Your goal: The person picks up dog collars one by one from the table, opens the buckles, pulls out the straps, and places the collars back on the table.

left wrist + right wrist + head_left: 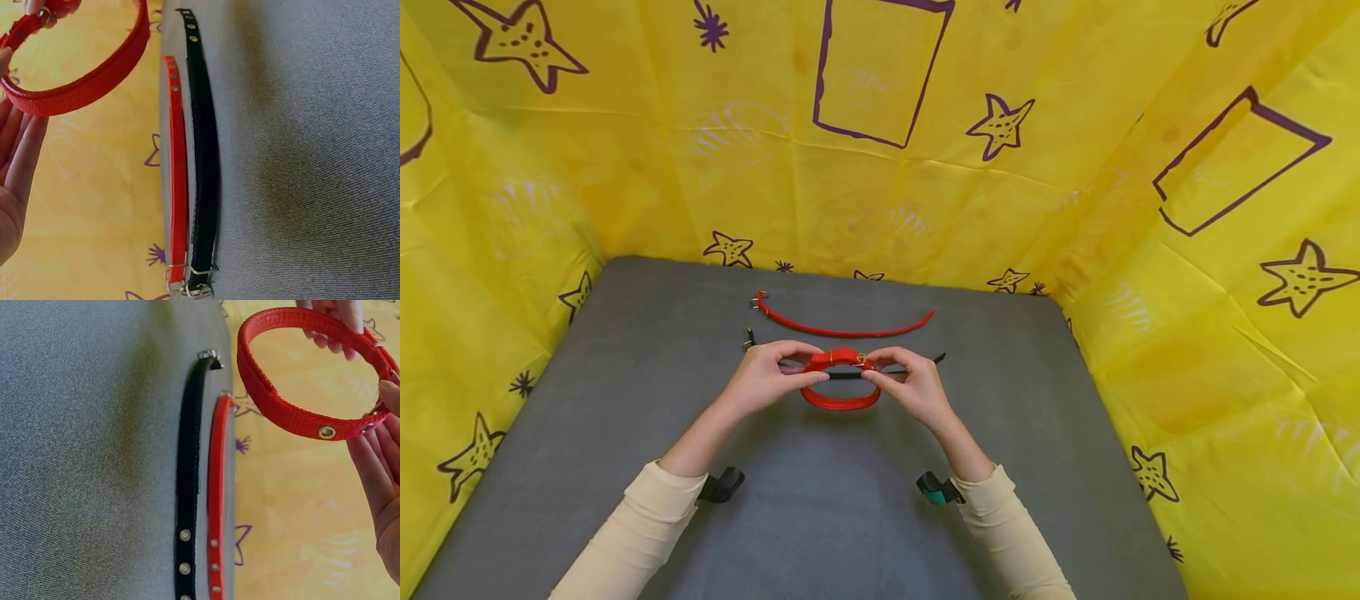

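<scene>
A red collar (840,403), closed into a loop through its buckle, is held up over the table between both hands. My left hand (767,379) pinches its left side between thumb and fingers. On the buckle side, my right hand (916,385) grips the band with thumb and fingertips. A metal eyelet (327,432) shows in the red webbing in the right wrist view. Below and behind the loop, a black collar (204,156) lies stretched out on the table, partly hidden by the hands in the head view. Beyond it lies a second, thinner-looking red collar (842,334), unbuckled.
The collars lie on a grey table (842,533). Yellow cloth (700,183) printed with starfish and frames walls off the back and both sides. Dark wrist devices (722,485) sit at the cuffs of both pale sleeves (640,517).
</scene>
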`<action>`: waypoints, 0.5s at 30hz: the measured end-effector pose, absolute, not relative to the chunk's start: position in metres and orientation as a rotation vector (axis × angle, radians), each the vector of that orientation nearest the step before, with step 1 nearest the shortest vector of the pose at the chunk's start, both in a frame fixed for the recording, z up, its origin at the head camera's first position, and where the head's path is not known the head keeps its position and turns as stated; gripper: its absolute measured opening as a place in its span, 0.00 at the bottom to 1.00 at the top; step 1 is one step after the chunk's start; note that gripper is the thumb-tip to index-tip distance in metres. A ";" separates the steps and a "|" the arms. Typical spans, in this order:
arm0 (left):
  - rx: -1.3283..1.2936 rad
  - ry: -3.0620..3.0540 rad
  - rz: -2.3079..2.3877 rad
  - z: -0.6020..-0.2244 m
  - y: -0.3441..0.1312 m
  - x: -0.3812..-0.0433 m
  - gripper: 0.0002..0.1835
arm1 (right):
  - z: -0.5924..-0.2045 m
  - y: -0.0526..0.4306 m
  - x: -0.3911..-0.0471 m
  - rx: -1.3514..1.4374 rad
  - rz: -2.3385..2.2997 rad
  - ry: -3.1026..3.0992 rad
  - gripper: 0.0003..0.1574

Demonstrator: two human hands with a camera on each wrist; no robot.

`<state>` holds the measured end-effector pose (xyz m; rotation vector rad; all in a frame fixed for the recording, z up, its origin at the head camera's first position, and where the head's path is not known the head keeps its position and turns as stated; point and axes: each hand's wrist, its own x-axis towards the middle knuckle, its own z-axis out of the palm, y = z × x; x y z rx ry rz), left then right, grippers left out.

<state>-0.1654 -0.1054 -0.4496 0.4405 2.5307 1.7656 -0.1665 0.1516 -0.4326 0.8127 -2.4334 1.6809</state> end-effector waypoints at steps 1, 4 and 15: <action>0.450 2.535 1.758 -0.449 -0.105 -0.165 0.20 | -0.429 0.151 -0.164 0.817 1.678 -2.438 0.13; 0.458 2.545 1.747 -0.449 -0.105 -0.165 0.18 | -0.422 0.149 -0.161 0.821 1.685 -2.449 0.12; 0.611 2.654 1.714 -0.448 -0.103 -0.162 0.13 | -0.417 0.146 -0.162 0.973 1.604 -2.395 0.20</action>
